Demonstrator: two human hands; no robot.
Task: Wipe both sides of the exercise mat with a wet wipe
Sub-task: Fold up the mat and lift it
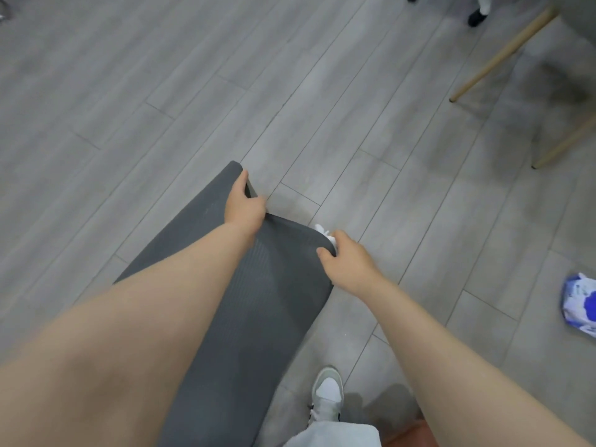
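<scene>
Grey plank floor (129,91) lies under one dark grey ribbed mat (258,301), its far end lifted and sagging between two hands. Left hand (243,204) grips the edge, fingers curled round it. Right hand (348,259) pinches the near corner along with one white wipe (324,232). One blue-and-white wipe pack (580,304) lies well apart, beside two wooden chair legs (503,53).

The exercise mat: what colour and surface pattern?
Dark grey exercise mat with fine lengthwise ribbing, seen in the head view.
</scene>
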